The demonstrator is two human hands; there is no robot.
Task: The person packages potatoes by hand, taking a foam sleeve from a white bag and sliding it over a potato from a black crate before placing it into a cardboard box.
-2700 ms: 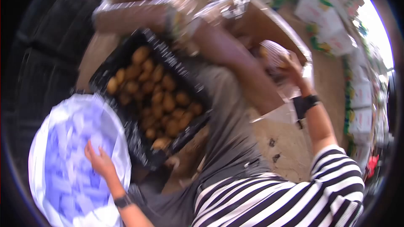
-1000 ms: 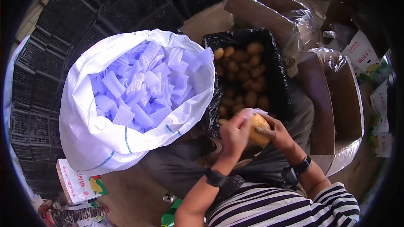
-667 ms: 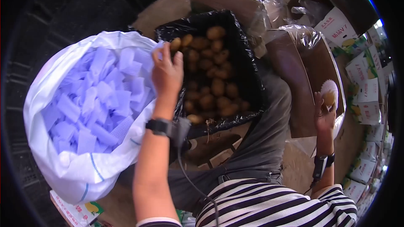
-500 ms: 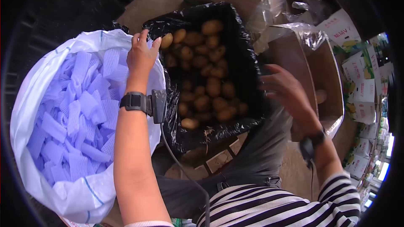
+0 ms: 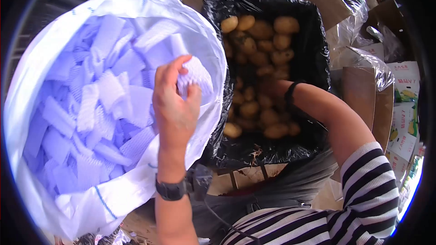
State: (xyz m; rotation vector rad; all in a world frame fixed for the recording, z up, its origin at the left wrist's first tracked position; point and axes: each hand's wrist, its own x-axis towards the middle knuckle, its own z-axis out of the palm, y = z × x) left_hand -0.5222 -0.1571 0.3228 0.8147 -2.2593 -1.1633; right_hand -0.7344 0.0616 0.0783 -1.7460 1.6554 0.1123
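Observation:
A big white woven bag (image 5: 113, 1) on the left is full of pale purple-white foam net sleeves (image 5: 109, 90). Over its right side, my left hand (image 5: 175, 102) has its thumb and fingers curled around one foam net sleeve (image 5: 196, 73). To the right of the bag stands a crate lined with black plastic (image 5: 313, 31), holding several brown oval potatoes (image 5: 260, 59). My right hand (image 5: 274, 88) reaches down among them from the right. Its fingers are in dark shadow, so what it grips, if anything, does not show.
On the right stands an open cardboard box (image 5: 359, 90) with clear plastic film (image 5: 370, 66) over its edge. Printed white cartons (image 5: 405, 81) are stacked farther right. A cable (image 5: 222, 218) runs from my left wrist band across my lap.
My left hand has left the crate's edge, moved over the bag and taken hold of a foam net sleeve. My right hand has gone from the crate's right side down into the potatoes.

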